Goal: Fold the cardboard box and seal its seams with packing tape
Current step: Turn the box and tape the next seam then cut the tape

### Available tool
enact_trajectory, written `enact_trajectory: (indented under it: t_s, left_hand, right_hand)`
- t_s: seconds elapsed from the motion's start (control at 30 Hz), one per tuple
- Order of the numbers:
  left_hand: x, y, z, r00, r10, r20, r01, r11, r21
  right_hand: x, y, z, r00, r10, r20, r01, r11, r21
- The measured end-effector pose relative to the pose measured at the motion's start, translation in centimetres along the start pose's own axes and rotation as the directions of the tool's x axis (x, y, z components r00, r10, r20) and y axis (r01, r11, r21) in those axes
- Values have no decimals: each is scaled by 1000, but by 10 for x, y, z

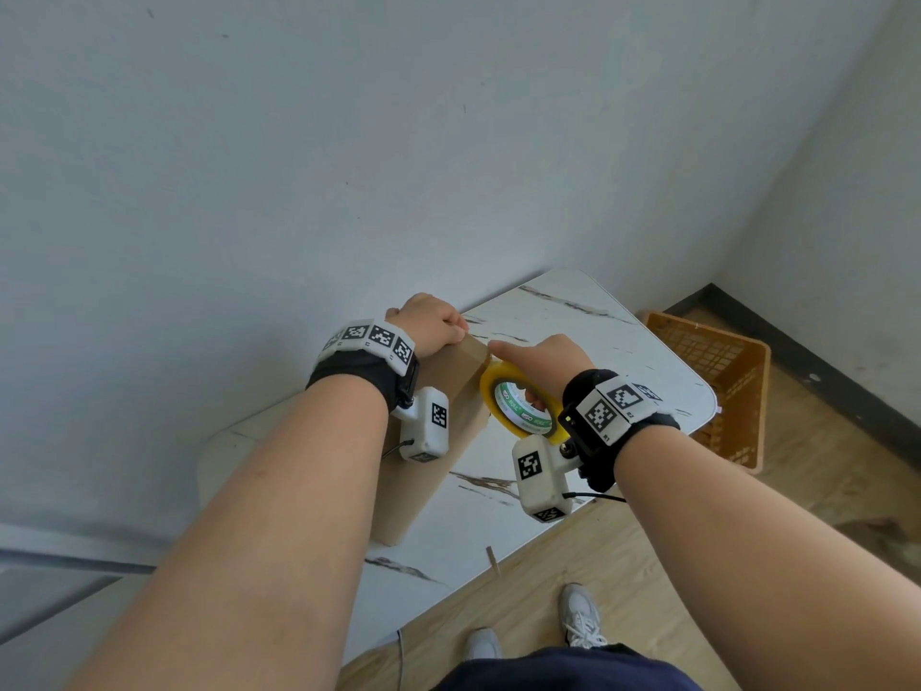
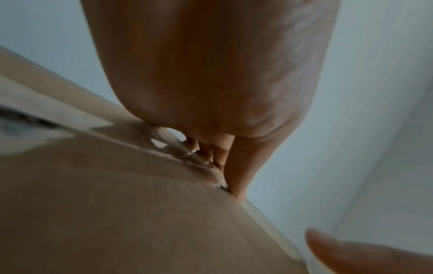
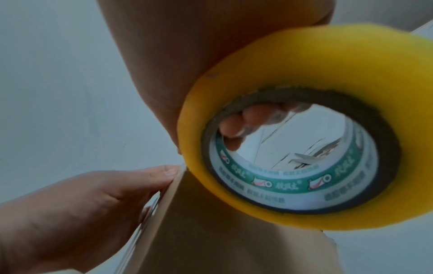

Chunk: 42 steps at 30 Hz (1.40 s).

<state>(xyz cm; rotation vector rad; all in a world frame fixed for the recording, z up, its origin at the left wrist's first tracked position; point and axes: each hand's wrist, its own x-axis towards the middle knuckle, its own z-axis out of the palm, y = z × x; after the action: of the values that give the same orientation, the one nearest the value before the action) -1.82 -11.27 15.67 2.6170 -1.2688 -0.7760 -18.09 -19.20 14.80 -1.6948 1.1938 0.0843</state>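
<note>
A brown cardboard box stands on the white marble-look table, its sides folded up. My left hand grips the box's far top edge, fingers curled over it; the left wrist view shows them hooked on the box. My right hand holds a yellow packing tape roll against the box's top right corner. Its fingers pass through the core of the tape roll, and the thumb reaches onto the box top. No drawn-out tape is clear to see.
An orange plastic crate sits on the wooden floor right of the table. Scissors lie on the table beyond the roll. A small wooden piece sticks up at the table's near edge. Walls close in behind and to the right.
</note>
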Motion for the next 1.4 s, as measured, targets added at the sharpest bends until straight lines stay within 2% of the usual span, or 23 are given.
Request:
enact_trajectory:
  t_s: [0.2, 0.3, 0.37, 0.47, 0.6, 0.77, 1.0, 1.1, 1.13, 1.2, 1.27, 1.33, 1.4]
  left_hand:
    - [-3, -2, 1, 998, -27, -61, 23, 998, -53]
    - [-8, -6, -1, 979, -116, -170, 83, 979, -189]
    - [-11, -8, -1, 964, -181, -196, 135, 965, -226]
    - [-14, -13, 0, 965, -219, -144, 175, 947, -268]
    - [-17, -15, -2, 968, -250, -37, 230, 933, -277]
    - [-20, -17, -1, 963, -266, -33, 241, 914, -325]
    - [-17, -19, -6, 918, -394, -45, 370, 892, -259]
    - [-21, -17, -10, 882, -459, -111, 448, 887, -111]
    - [-22, -15, -11, 887, -433, -157, 433, 901, -40]
    - [-20, -10, -12, 925, -300, -234, 317, 948, 35]
    - [-19, -6, -11, 957, -199, -210, 202, 979, -9]
    - [-22, -3, -8, 964, -204, -169, 189, 977, -98]
    - [-25, -6, -6, 956, -229, -184, 203, 967, -153]
  right_hand:
    - [-5, -6, 0, 996, -20, 92, 23, 999, -32]
    - [-6, -4, 0, 995, -35, 89, 40, 998, -58]
    - [-4, 0, 2, 999, -2, 51, 4, 1000, -25]
    - [-1, 2, 5, 999, 28, 30, -28, 1000, 3]
    - [0, 3, 8, 1000, 9, 17, -9, 1000, -2]
    - [2, 4, 9, 999, -41, 36, 43, 997, -67]
    - [6, -13, -10, 982, -177, 61, 186, 965, -183]
    - [9, -27, -13, 969, -233, 79, 246, 935, -255]
    - [12, -30, -13, 965, -254, 66, 262, 929, -262]
    - [16, -36, -9, 954, -293, 59, 298, 913, -279]
    - [20, -41, -4, 945, -322, 67, 327, 902, -283]
    - [24, -43, 0, 945, -318, 69, 325, 903, -283]
    - [29, -42, 0, 942, -327, 76, 336, 910, -242]
